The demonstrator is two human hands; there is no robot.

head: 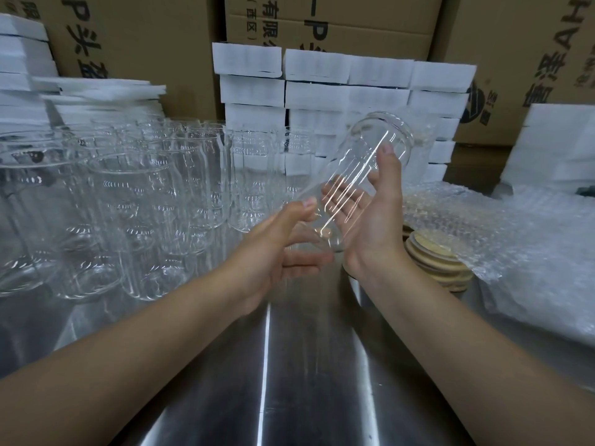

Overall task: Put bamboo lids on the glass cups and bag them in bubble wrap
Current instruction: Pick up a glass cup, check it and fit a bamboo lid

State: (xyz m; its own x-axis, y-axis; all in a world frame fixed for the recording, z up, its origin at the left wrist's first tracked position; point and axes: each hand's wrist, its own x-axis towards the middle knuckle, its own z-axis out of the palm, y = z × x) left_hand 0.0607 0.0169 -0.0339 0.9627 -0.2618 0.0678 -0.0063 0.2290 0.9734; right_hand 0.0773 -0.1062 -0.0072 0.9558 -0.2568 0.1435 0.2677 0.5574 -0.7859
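Observation:
A clear glass cup (370, 156) is tilted in the air above the table, its mouth up and to the right. My right hand (370, 226) holds it, fingers behind the glass and thumb across its front. My left hand (277, 249) is at the cup's base, thumb touching the lower side and straight fingers under the bottom. A stack of bamboo lids (441, 265) lies just right of my right wrist, partly under bubble wrap bags (515, 239). Several empty glass cups (154, 201) stand at the left.
The steel table (289, 365) reflects light in front of me. White foam blocks (347, 91) are stacked behind the cups and at both sides. Cardboard boxes (145, 37) form the back wall.

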